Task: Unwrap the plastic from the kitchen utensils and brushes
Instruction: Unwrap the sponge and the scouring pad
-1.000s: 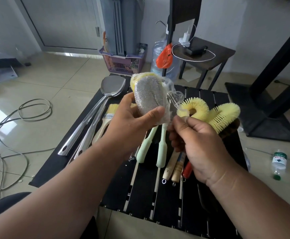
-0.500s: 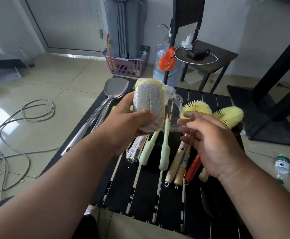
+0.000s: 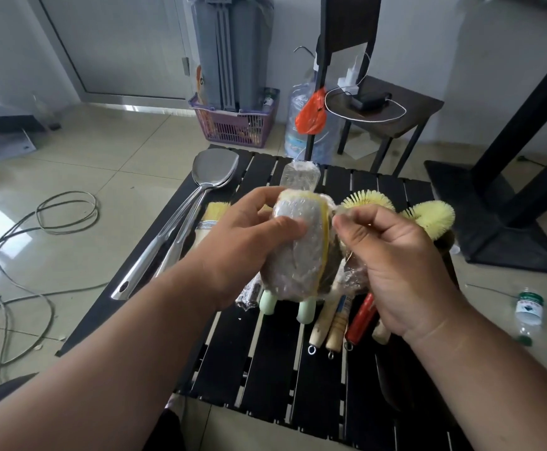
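My left hand (image 3: 246, 242) grips a yellow-and-silver scouring sponge (image 3: 295, 255) wrapped in clear plastic, held above the black slatted table (image 3: 265, 369). My right hand (image 3: 392, 258) pinches the loose plastic wrap (image 3: 338, 213) at the sponge's right edge. Under my hands lie two mint-handled brushes (image 3: 304, 312), wooden-handled brushes (image 3: 325, 327), a red-handled tool (image 3: 361, 317) and yellow round bristle brushes (image 3: 435, 216). A wrapped item (image 3: 299, 177) lies at the table's far side.
Two steel spatulas (image 3: 200, 187) and a paintbrush (image 3: 211, 216) lie on the table's left. Cables (image 3: 11, 255) sprawl on the tiled floor to the left. A purple basket (image 3: 233, 125), a water jug (image 3: 301, 131) and a side table (image 3: 392, 105) stand behind. A small bottle (image 3: 529, 309) lies right.
The sponge has come lower and turned on edge in my left hand. My right hand has shifted its pinch up to the plastic beside the sponge's top.
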